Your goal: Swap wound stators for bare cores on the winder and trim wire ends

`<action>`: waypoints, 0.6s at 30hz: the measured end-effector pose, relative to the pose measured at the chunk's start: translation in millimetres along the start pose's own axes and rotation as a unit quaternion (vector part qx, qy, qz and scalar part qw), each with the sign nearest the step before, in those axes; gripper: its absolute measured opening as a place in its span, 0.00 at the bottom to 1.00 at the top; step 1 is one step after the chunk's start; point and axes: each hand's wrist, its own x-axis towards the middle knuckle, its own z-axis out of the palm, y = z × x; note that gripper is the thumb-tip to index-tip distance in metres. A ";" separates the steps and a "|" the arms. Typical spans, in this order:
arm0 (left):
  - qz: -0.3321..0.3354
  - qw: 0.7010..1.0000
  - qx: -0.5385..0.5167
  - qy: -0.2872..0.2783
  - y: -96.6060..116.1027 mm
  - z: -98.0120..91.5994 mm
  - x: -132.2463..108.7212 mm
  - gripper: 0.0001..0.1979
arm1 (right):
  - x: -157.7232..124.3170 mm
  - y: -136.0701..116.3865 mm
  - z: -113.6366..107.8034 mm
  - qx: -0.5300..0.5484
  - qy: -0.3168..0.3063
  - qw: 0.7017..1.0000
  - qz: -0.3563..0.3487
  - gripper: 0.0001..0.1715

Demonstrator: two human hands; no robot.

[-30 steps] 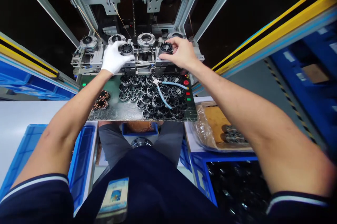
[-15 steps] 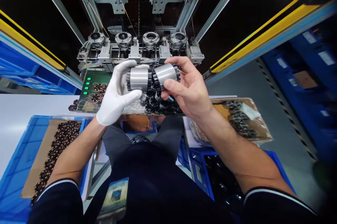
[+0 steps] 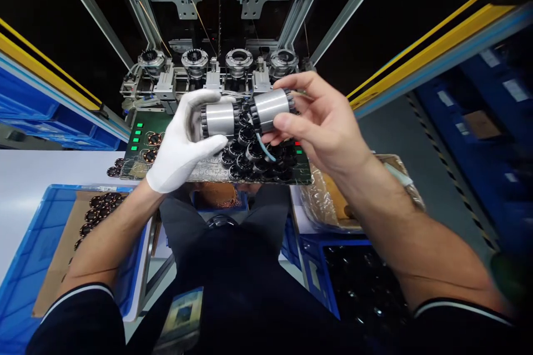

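My left hand (image 3: 177, 141), in a white glove, grips a silver stator core (image 3: 220, 119) with black toothed ends between thumb and fingers. A second stator core (image 3: 271, 109) of the same look, slightly tilted, is held by my bare right hand (image 3: 322, 116). The two cores are end to end above the green work plate (image 3: 200, 169), their black ends very close; I cannot tell whether they touch. Below them, several black-ended stators (image 3: 252, 152) stand grouped on the plate. A thin light-blue curved strip (image 3: 265, 148) shows beneath the right core.
Beyond my hands is a winding machine with several round fixtures (image 3: 239, 61). Copper-wound stators (image 3: 154, 139) lie on the plate's left side. A blue bin (image 3: 54, 221) stands at left; a plastic-lined box (image 3: 318, 205) and a bin of black parts (image 3: 362, 288) are at right.
My right hand has moved right and slightly up with its core. My left hand has barely shifted. More of the stators on the plate and the light-blue strip now show.
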 end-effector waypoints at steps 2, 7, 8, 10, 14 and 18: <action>0.021 0.999 0.023 -0.017 -11.4 -10.3 26.5 0.33 | 20.1 -1.5 -24.0 -0.051 0.034 0.997 -0.036 0.37; 0.086 0.969 0.230 -0.024 -57.0 -30.7 132.0 0.29 | 108.9 11.6 -96.8 -0.172 0.124 0.971 -0.111 0.41; 0.066 0.957 0.282 -0.031 -69.3 -31.0 155.2 0.29 | 128.9 18.1 -110.7 -0.200 0.151 0.961 -0.119 0.40; 0.002 0.933 0.356 -0.054 -96.8 -27.7 197.8 0.30 | 165.2 33.6 -135.4 -0.284 0.185 0.933 -0.121 0.38; -0.131 0.892 0.427 -0.067 -155.0 -16.0 255.3 0.43 | 212.0 65.1 -169.5 -0.424 0.168 0.889 -0.043 0.38; -0.173 0.883 0.428 -0.086 -192.6 -12.2 274.3 0.54 | 229.9 81.4 -187.7 -0.528 0.091 0.844 -0.008 0.37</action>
